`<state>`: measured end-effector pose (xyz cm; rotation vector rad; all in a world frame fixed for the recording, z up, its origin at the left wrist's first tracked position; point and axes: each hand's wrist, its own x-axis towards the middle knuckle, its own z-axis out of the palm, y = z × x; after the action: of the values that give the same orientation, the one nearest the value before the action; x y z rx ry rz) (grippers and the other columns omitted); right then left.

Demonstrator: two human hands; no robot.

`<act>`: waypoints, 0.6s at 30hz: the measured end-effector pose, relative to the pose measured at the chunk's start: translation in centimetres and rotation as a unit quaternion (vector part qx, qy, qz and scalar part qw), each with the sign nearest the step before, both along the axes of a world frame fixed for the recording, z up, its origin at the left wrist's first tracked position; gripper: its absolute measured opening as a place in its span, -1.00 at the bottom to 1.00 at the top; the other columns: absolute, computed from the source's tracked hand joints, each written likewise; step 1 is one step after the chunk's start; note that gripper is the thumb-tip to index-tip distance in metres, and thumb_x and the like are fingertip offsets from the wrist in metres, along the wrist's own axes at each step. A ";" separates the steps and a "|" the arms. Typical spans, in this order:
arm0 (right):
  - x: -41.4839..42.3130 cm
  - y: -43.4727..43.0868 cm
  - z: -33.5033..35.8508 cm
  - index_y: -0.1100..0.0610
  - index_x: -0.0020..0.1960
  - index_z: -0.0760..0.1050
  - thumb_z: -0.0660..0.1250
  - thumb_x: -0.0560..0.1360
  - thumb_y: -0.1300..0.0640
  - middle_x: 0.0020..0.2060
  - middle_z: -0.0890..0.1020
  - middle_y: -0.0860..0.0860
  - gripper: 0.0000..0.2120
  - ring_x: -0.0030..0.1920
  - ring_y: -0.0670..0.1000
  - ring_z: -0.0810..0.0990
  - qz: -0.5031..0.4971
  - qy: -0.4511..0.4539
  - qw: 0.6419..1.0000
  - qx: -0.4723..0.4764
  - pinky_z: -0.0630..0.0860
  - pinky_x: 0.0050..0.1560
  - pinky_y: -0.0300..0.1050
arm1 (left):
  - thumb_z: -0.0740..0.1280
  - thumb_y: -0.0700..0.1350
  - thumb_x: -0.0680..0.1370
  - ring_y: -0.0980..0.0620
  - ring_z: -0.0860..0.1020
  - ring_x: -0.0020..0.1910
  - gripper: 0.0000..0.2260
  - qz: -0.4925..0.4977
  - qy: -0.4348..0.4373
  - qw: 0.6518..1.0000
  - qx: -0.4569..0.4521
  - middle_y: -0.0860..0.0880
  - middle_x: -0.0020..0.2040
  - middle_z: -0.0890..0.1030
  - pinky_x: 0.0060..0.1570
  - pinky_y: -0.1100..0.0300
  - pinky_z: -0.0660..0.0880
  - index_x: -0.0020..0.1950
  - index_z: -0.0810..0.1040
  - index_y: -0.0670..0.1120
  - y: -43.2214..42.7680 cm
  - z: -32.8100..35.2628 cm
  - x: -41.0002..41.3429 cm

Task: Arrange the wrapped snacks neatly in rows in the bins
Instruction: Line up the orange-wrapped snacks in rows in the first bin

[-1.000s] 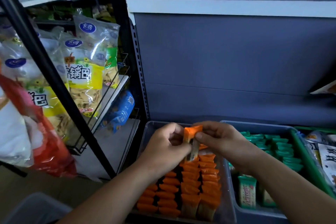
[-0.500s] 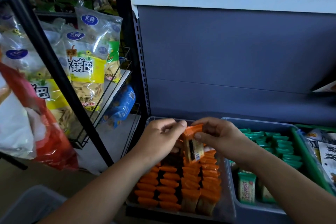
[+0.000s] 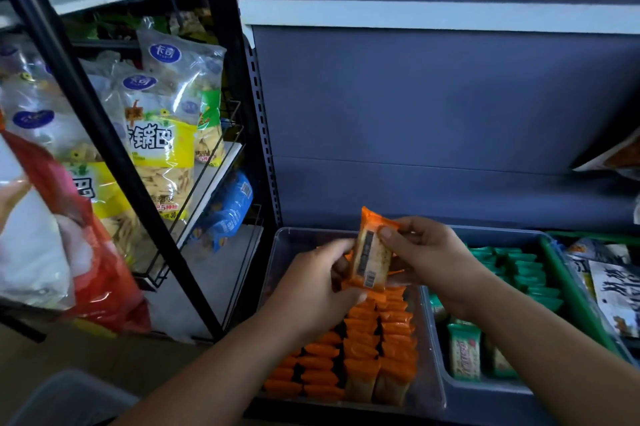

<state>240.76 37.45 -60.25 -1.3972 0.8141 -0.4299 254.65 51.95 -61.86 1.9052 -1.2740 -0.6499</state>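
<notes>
An orange-wrapped snack [image 3: 371, 251] stands upright above the back of a clear bin [image 3: 283, 252], barcode side toward me. My left hand [image 3: 317, 282] grips its lower left edge. Near the top right corner, my right hand [image 3: 434, 261] pinches the wrapper between thumb and fingers. Below, several orange snacks [image 3: 367, 346] stand in rows filling the front of the clear bin. The grey bin [image 3: 485, 394] to its right holds rows of green-wrapped snacks [image 3: 526, 273].
A black wire rack [image 3: 194, 211] with big yellow chip bags [image 3: 162, 148] stands at the left. A red and white bag [image 3: 69, 235] hangs near the left edge. The grey shelf back panel [image 3: 433, 107] rises behind the bins. More packets [image 3: 609, 287] lie far right.
Both hands have lifted the orange snack higher and turned it upright, so its barcode side now faces me. My left hand has shifted from the top to the lower edge.
</notes>
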 end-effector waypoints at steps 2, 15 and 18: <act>-0.4 0.4 0.4 0.26 0.08 0.53 0.42 0.59 0.15 -0.15 0.76 0.16 -0.82 -0.15 0.16 0.77 -0.015 0.007 1.000 -0.004 0.70 -0.20 0.04 | 0.54 0.01 0.46 0.38 0.55 0.06 -0.49 0.018 0.024 1.000 -0.008 0.27 0.07 0.60 0.01 0.33 0.53 0.35 0.46 0.27 0.5 -0.3 -0.5; 0.5 1.8 -1.8 -0.15 0.15 0.59 0.46 0.57 0.10 0.04 0.68 -0.09 -0.78 -0.08 0.06 0.73 0.068 0.092 0.975 -0.191 0.71 -0.11 0.15 | 0.44 -0.02 0.59 0.05 0.66 -0.02 -0.95 -0.002 0.101 0.995 0.002 0.03 -0.07 0.69 0.11 -0.06 0.58 -0.01 0.62 0.04 1.8 -3.0 1.3; 2.3 1.1 -2.7 -0.10 0.14 0.66 0.44 0.58 0.10 -0.03 0.71 -0.07 -0.84 -0.06 -0.02 0.72 0.132 0.091 0.972 -0.170 0.72 -0.11 0.03 | 0.39 -0.08 0.64 0.19 0.62 -0.05 -0.93 -0.016 0.091 0.996 0.003 0.08 -0.04 0.69 0.01 0.26 0.56 0.07 0.67 0.03 2.4 -4.1 3.2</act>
<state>243.08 38.51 -62.93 -1.8603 0.7089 -0.2419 257.87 54.37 -65.99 1.7889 -1.1896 -0.8252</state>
